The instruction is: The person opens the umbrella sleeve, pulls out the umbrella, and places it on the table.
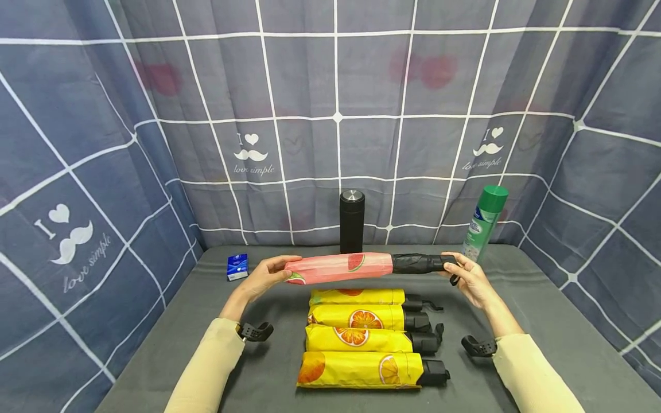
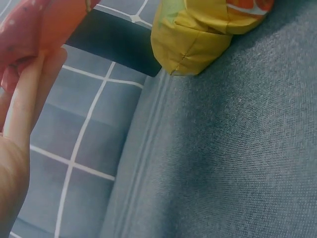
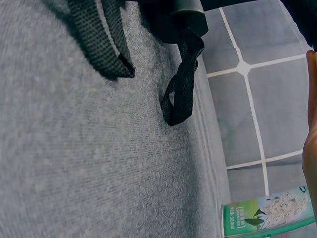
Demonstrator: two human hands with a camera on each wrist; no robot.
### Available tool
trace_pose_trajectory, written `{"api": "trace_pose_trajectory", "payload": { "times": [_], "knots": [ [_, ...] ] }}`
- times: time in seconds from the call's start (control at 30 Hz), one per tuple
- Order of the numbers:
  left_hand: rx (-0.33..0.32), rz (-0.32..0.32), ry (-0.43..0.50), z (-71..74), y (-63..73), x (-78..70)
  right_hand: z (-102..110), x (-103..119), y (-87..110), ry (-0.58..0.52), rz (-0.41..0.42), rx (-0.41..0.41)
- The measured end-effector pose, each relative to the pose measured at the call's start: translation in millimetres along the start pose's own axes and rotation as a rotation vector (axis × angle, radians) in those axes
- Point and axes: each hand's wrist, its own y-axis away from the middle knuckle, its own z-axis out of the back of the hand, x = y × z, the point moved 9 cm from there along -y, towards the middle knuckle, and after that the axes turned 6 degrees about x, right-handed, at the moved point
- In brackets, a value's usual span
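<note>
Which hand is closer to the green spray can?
Right. The right hand is just in front of the spray can, holding the black end of the umbrella; the left hand is farther off to the can's left, at the pink end.

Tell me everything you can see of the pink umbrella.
The pink umbrella is folded: a fabric-like pink sleeve with watermelon prints, then a wrinkled black section and a black handle end. It is held roughly level, raised above the grey table, beyond the row of yellow umbrellas. The left hand holds the sleeve's end; the right hand holds the handle end.
</note>
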Motion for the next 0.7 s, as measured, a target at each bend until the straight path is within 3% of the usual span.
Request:
{"api": "trace_pose_trajectory", "payload": {
  "times": [0.47, 0.7],
  "knots": [
    [-0.082, 0.065, 0.050, 16.0, 6.1, 14.6, 18.6, 6.7, 11.3, -0.043, 0.021, -0.053],
    [-0.110, 0.081, 0.114, 17.8, 4.9, 16.9, 27.8, 9.2, 19.7, -0.126, 0.007, -0.063]
  ]
}}
